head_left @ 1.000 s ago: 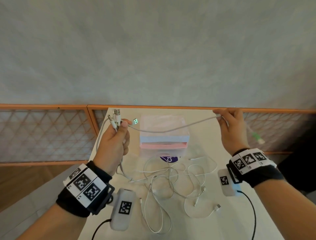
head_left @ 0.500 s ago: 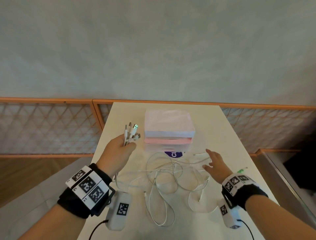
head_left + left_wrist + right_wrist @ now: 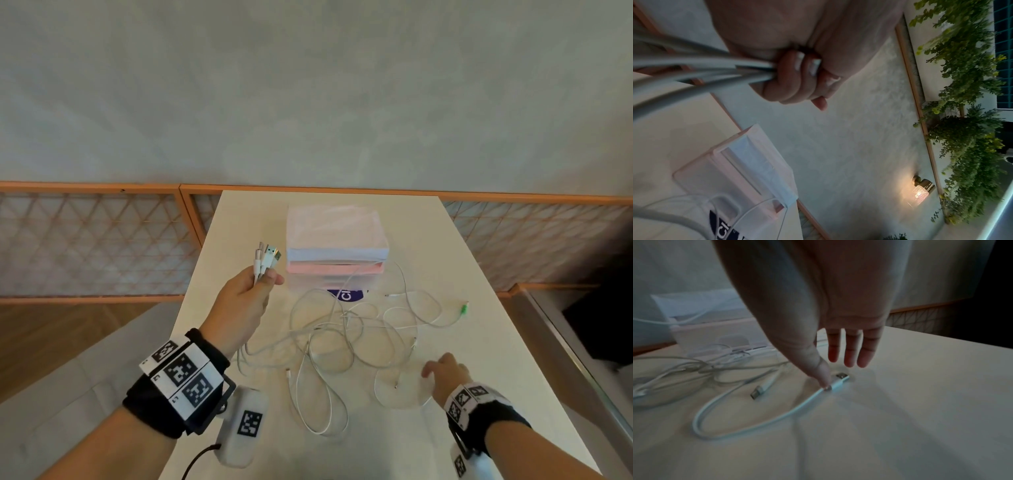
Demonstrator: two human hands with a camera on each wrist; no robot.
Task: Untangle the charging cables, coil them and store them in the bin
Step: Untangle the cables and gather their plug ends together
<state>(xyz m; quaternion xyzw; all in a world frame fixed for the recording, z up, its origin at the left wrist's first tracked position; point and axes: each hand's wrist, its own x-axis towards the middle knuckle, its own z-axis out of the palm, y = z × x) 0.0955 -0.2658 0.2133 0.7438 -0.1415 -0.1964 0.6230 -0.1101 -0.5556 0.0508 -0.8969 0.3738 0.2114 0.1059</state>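
Note:
A tangle of white charging cables [image 3: 342, 329] lies spread on the white table [image 3: 445, 246]. My left hand [image 3: 243, 301] is raised above the table's left side and grips a bundle of several cable ends [image 3: 265, 258], plugs pointing up; in the left wrist view the cables [image 3: 701, 68] run out from the curled fingers. My right hand [image 3: 443, 375] is low over the near right of the table, fingers straight. Its thumb [image 3: 823, 374] touches a white cable just behind the USB plug [image 3: 841, 377]. The clear bin [image 3: 337, 240] stands behind the tangle.
A cable end with a green plug [image 3: 464, 308] lies at the right of the tangle. Another USB plug [image 3: 757, 393] lies loose near my right hand. Orange-framed lattice railings [image 3: 96, 240] run behind and beside the table, under a grey wall.
My right hand let go of the cable it held stretched high at the right, then dropped to the table and moved toward me. The left hand lowered a little, still holding the cable ends.

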